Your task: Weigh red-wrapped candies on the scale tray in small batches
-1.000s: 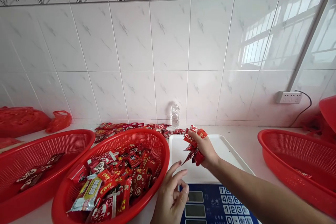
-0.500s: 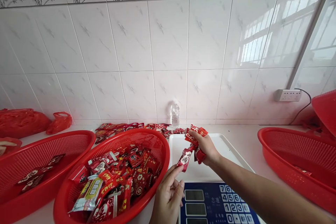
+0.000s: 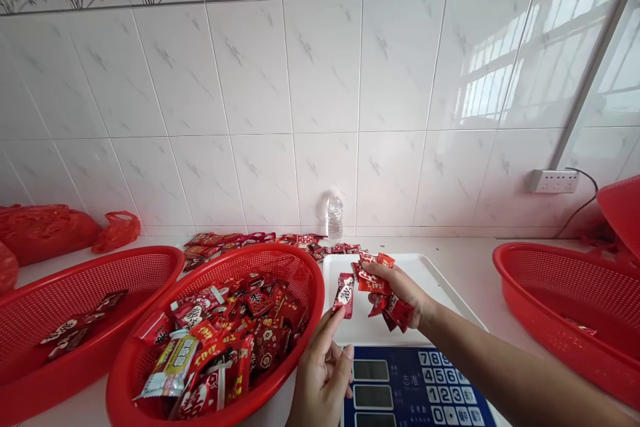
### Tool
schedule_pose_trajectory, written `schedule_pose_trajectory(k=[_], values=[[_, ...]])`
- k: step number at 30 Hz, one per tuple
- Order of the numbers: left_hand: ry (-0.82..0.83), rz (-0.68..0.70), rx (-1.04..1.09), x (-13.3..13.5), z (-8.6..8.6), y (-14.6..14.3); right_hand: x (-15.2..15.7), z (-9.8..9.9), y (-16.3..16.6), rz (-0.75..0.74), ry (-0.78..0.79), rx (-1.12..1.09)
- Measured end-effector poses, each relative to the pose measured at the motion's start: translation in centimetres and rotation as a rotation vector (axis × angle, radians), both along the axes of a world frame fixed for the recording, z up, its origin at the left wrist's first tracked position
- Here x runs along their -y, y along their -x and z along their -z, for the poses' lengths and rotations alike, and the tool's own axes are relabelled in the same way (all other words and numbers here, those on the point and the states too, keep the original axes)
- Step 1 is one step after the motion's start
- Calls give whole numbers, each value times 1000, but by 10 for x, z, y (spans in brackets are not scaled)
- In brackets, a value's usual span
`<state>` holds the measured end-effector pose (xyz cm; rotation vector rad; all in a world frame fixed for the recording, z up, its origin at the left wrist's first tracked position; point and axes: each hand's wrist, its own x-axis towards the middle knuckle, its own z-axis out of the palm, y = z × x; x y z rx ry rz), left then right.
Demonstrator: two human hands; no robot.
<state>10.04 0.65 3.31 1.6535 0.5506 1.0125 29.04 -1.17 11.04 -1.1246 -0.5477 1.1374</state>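
My left hand [image 3: 325, 370] is in front of the scale, its fingertips closed on the lower end of one red snack packet [image 3: 345, 293] with white lettering. My right hand [image 3: 400, 287] grips a bunch of small red snack packets [image 3: 375, 283] over the white tray of the digital scale [image 3: 440, 273]; some packets stick out below the palm. A small gap separates the single packet from the bunch. Left of my hands, a red perforated basket [image 3: 317, 280] holds many loose packets, among them a larger yellow-and-clear one [image 3: 173, 363].
Another red basket [image 3: 170, 263] with a few packets stands at far left, and one [image 3: 515, 280] at right. More packets [image 3: 215, 240] lie along the wall beside a clear plastic bottle [image 3: 335, 219]. Red plastic bags [image 3: 50, 230] sit at back left. A socket [image 3: 554, 181] with a cable is on the wall.
My right hand has moved right and slightly nearer with its bunch, away from the single packet at my left fingertips. Another person's hand at the far left edge has left the view.
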Motion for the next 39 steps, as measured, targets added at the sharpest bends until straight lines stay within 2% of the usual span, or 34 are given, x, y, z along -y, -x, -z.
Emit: schedule_pose_trajectory(k=[11, 19, 23, 27, 32, 35, 39], values=[[-37, 170, 20, 2, 5, 0, 1, 3, 25, -149, -20, -107], [-83, 202, -18, 1, 6, 1, 7, 1, 29, -142, -68, -89], [-105, 169, -56, 1, 14, 1, 8, 2, 17, -33, -52, -48], [-120, 116, -73, 3, 17, 1, 12, 5, -8, 121, -18, 25], [-217, 42, -42, 4, 16, -1, 36, 8, -38, 307, -3, 71], [-293, 0, -16, 5, 16, -4, 59, 14, -40, 456, -61, 92], [-409, -34, 43, 5, 13, -7, 79, 31, -26, 624, -162, 119]])
